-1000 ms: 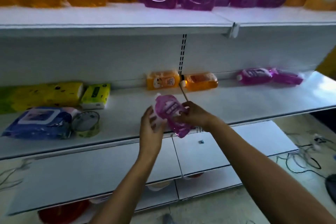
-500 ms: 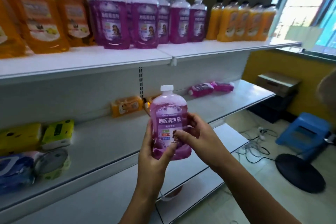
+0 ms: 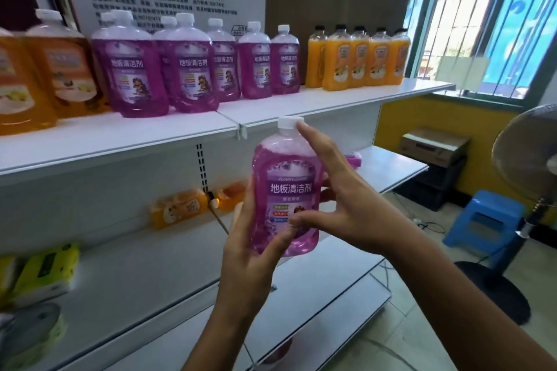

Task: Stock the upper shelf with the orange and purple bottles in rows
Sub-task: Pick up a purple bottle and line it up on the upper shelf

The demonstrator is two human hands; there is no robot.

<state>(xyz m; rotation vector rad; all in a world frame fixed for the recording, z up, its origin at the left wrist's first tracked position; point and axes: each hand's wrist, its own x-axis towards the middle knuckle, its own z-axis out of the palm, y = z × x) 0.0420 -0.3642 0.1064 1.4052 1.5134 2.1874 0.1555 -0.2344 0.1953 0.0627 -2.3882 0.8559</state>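
Gripping purple bottle (image 3: 284,190), left hand (image 3: 250,250) below shelf edge (image 3: 301,116).

Light: daylight is pouring in through the window (image 3: 482,18) at upper right, leaving the scene bright.
Glare: panes are blowing out to white.
Blur: left-edge orange bottles (image 3: 27,78) are smearing.
Distortion: the upper shelf (image 3: 301,105) is bowing toward the edges.

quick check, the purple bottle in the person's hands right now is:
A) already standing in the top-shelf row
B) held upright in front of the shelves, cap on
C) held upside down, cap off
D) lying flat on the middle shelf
B: the purple bottle is upright with its white cap on, gripped low by the left hand, the right hand at its side, below the upper shelf.
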